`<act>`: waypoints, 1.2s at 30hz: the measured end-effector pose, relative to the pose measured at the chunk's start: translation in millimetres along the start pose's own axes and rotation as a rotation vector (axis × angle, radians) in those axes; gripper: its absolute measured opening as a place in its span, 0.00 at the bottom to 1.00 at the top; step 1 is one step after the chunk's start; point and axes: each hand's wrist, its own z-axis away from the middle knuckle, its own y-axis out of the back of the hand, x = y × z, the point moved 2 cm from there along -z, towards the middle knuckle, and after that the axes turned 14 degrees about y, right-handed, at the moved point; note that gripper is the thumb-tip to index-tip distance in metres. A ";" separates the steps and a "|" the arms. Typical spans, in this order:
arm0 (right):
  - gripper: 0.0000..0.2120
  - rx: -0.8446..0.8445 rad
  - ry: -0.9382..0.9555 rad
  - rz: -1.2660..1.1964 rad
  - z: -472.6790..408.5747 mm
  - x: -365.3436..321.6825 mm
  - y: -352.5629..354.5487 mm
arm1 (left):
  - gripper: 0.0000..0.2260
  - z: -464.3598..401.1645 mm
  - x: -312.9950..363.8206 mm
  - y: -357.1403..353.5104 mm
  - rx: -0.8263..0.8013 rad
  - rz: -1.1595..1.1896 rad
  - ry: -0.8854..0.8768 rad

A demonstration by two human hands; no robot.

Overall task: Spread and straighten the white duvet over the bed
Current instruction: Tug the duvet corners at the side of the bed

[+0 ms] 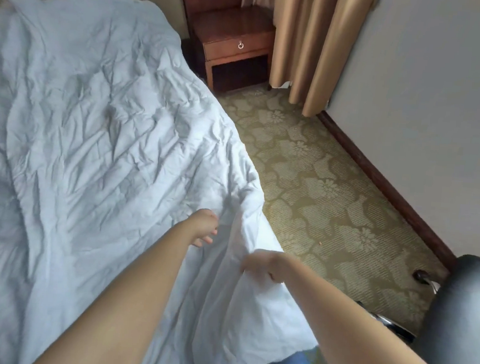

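Duvet (89, 131) covers the bed, white, heavily creased, near-right corner bunched and lifted off the edge. Left hand (205, 227) has fingers curled into the fabric near that corner; right hand (267, 266) is fisted around a gathered fold just beside it — both gripping cloth, close together. Duvet edge hangs over the bed side toward the patterned carpet (319, 173). Wooden nightstand (234, 45) stands past the bed: drawer closed, open compartment under it dark — contents can't be made out. Tan curtain (308, 44) beside it, black chair (462, 319) at right.

Both hands, left hand (205, 227), right hand (267, 266), gripping wrinkled white duvet (89, 120) edge
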 end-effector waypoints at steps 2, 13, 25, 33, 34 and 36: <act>0.13 0.078 0.036 -0.145 11.4 -8.1 -14.4 | 0.09 8.2 -25.4 0.7 -0.008 -0.088 -0.001; 0.36 0.051 0.295 -0.157 81.8 -8.9 -127.8 | 0.19 65.5 -150.3 -11.0 -0.151 0.201 0.069; 0.09 0.075 0.409 0.010 156.7 1.3 -301.2 | 0.23 131.3 -263.6 -7.3 0.317 0.174 -0.060; 0.38 0.183 0.574 -0.193 170.1 -55.6 -356.2 | 0.06 150.2 -332.9 67.1 0.467 0.262 -0.175; 0.35 0.171 0.605 -0.198 171.8 -68.6 -367.0 | 0.07 149.5 -343.5 80.8 0.473 0.278 -0.187; 0.26 0.141 0.647 -0.164 171.5 -96.9 -392.4 | 0.09 144.8 -366.6 113.5 0.488 0.305 -0.228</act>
